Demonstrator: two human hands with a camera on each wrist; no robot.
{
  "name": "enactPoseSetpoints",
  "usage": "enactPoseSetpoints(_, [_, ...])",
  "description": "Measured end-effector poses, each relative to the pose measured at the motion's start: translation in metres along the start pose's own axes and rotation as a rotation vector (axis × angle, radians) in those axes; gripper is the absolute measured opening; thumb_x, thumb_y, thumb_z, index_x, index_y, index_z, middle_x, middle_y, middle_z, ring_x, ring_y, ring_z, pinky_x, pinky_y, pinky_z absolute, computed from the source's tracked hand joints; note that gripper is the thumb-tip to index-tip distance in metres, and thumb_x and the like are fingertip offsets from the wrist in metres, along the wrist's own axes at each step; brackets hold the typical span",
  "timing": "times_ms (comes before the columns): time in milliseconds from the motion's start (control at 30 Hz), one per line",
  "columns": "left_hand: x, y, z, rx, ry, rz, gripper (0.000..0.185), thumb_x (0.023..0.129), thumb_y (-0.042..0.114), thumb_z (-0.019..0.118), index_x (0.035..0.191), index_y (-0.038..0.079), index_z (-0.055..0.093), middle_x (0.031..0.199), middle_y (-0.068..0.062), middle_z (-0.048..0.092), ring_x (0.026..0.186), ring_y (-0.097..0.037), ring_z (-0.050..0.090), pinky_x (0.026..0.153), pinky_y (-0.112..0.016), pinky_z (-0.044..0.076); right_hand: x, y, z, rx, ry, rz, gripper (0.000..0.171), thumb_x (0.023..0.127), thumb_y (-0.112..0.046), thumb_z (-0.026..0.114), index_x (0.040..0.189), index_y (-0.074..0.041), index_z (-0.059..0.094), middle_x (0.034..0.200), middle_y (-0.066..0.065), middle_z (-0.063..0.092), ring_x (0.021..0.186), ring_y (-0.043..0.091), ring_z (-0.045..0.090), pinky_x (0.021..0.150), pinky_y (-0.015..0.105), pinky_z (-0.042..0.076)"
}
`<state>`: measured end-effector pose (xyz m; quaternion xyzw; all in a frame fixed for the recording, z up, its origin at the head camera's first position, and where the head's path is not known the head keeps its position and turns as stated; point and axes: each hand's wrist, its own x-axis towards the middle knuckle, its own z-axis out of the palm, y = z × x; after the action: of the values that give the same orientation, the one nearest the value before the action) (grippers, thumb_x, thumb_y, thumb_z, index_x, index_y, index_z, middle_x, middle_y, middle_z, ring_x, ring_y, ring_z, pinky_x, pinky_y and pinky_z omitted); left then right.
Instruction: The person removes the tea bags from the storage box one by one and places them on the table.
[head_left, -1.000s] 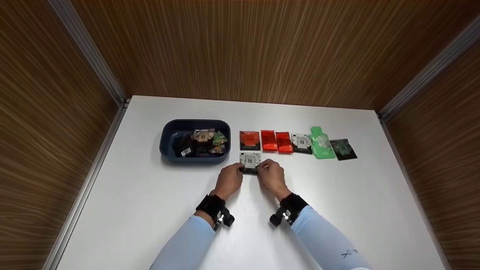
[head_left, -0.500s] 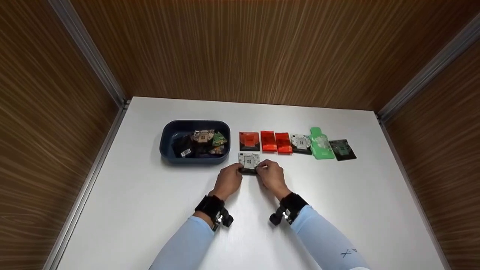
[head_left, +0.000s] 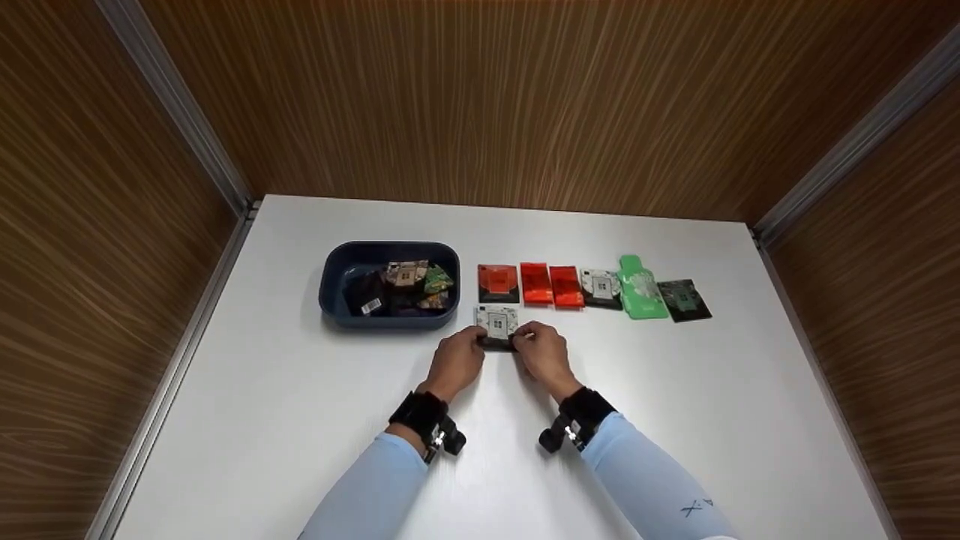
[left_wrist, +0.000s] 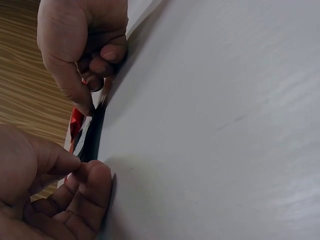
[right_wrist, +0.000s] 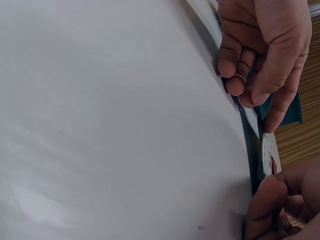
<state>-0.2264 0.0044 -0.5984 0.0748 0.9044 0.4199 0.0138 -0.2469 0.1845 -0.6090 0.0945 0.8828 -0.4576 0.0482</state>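
Observation:
A square white-and-black packet [head_left: 497, 321] lies in the middle of the table, just below a red-and-black packet [head_left: 499, 281] in the head view. My left hand [head_left: 457, 358] pinches its lower left side between thumb and fingers. On the opposite side, my right hand [head_left: 546, 352] pinches the lower right edge. Seen edge-on from the left wrist, the dark packet [left_wrist: 91, 138] spans the gap between the left hand [left_wrist: 60, 187] and the right hand [left_wrist: 82, 42]. Its printed face [right_wrist: 266, 152] shows in the right wrist view, partly covered by fingers.
Rightward from the red-and-black packet runs a row: two red sachets [head_left: 535, 283], another white-and-black packet [head_left: 601, 286], a green bottle-shaped pouch [head_left: 643, 292] and a dark packet [head_left: 685, 300]. A navy bin [head_left: 390, 322] with several packets stands left. Wood-grain panels [head_left: 480, 105] surround the white table [head_left: 300, 420].
The white-and-black packet has edged very slightly up towards the red-and-black one, both hands still pinching its sides. The head view has shifted a little.

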Motion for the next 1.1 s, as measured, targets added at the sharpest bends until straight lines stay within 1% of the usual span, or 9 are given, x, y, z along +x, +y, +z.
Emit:
enactPoseSetpoints(133, [0.000, -0.001, 0.000, 0.000, 0.013, 0.017, 0.032, 0.097, -0.003, 0.060, 0.126, 0.004, 0.072, 0.115, -0.016, 0.078, 0.105, -0.039, 0.074, 0.087, -0.053, 0.058, -0.002, 0.000, 0.000, 0.024, -0.002, -0.018, 0.012, 0.093, -0.011, 0.068, 0.099, -0.006, 0.076, 0.067, 0.003, 0.071, 0.033, 0.007, 0.051, 0.034, 0.025, 0.040])
enactPoseSetpoints(300, [0.000, -0.002, 0.001, 0.005, 0.019, 0.028, 0.032, 0.096, -0.004, 0.061, 0.125, 0.003, 0.071, 0.112, -0.017, 0.078, 0.102, -0.039, 0.075, 0.084, -0.053, 0.059, -0.003, 0.001, 0.000, 0.040, 0.005, -0.026, 0.013, 0.093, -0.011, 0.067, 0.101, -0.006, 0.076, 0.066, 0.003, 0.071, 0.032, 0.007, 0.051, 0.034, 0.025, 0.040])
enactPoseSetpoints(433, [0.001, -0.001, 0.001, 0.003, 0.004, 0.007, 0.033, 0.097, -0.002, 0.060, 0.128, 0.003, 0.071, 0.114, -0.018, 0.077, 0.105, -0.039, 0.074, 0.086, -0.053, 0.058, -0.002, 0.000, 0.000, 0.030, 0.013, -0.029, 0.013, 0.093, -0.011, 0.066, 0.100, -0.006, 0.076, 0.066, 0.002, 0.071, 0.032, 0.006, 0.051, 0.034, 0.025, 0.040])
enactPoseSetpoints(567, [0.003, 0.000, 0.000, -0.005, -0.017, -0.019, 0.038, 0.098, -0.002, 0.058, 0.135, 0.000, 0.068, 0.122, -0.021, 0.075, 0.112, -0.039, 0.072, 0.091, -0.052, 0.058, -0.002, 0.000, -0.001, 0.033, 0.013, -0.029, 0.013, 0.093, -0.010, 0.066, 0.101, -0.006, 0.076, 0.068, 0.003, 0.072, 0.033, 0.007, 0.051, 0.035, 0.025, 0.041])
enactPoseSetpoints(667, [0.003, 0.000, 0.000, -0.010, -0.025, -0.027, 0.039, 0.099, -0.001, 0.057, 0.137, -0.001, 0.066, 0.123, -0.022, 0.074, 0.111, -0.038, 0.072, 0.091, -0.051, 0.058, -0.001, 0.000, -0.001, 0.035, 0.014, -0.034, 0.014, 0.093, -0.010, 0.066, 0.101, -0.005, 0.076, 0.069, 0.004, 0.072, 0.033, 0.006, 0.052, 0.035, 0.024, 0.042])
enactPoseSetpoints(800, [0.001, 0.000, -0.004, 0.000, -0.026, -0.026, 0.040, 0.098, 0.000, 0.058, 0.137, 0.000, 0.065, 0.108, -0.019, 0.077, 0.095, -0.033, 0.073, 0.082, -0.049, 0.058, -0.002, -0.001, -0.001, 0.045, 0.006, -0.034, 0.016, 0.094, -0.010, 0.065, 0.102, -0.005, 0.077, 0.070, 0.004, 0.073, 0.033, 0.007, 0.051, 0.034, 0.025, 0.042])
enactPoseSetpoints(933, [0.001, 0.007, -0.014, 0.026, -0.035, 0.009, 0.039, 0.099, 0.001, 0.059, 0.137, 0.000, 0.065, 0.087, -0.009, 0.072, 0.076, -0.022, 0.065, 0.072, -0.042, 0.055, -0.005, -0.006, -0.004, 0.043, 0.006, -0.041, 0.016, 0.094, -0.012, 0.065, 0.103, -0.006, 0.077, 0.068, 0.002, 0.069, 0.034, 0.009, 0.053, 0.035, 0.027, 0.043])
enactPoseSetpoints(1033, [0.005, 0.017, -0.029, 0.018, -0.046, 0.035, 0.036, 0.101, 0.004, 0.057, 0.136, 0.002, 0.066, 0.080, -0.002, 0.066, 0.066, -0.015, 0.057, 0.066, -0.036, 0.050, -0.007, -0.012, -0.007, 0.001, 0.035, -0.088, 0.016, 0.094, -0.014, 0.066, 0.102, -0.007, 0.078, 0.068, 0.000, 0.066, 0.044, 0.008, 0.055, 0.045, 0.026, 0.045])
enactPoseSetpoints(1100, [0.008, 0.024, -0.042, -0.003, -0.042, 0.031, 0.034, 0.103, 0.007, 0.056, 0.135, 0.005, 0.067, 0.077, 0.000, 0.062, 0.061, -0.013, 0.052, 0.062, -0.033, 0.044, -0.008, -0.017, -0.009, -0.025, 0.054, -0.127, 0.014, 0.094, -0.015, 0.067, 0.100, -0.007, 0.078, 0.069, -0.001, 0.065, 0.051, 0.010, 0.057, 0.052, 0.028, 0.046])
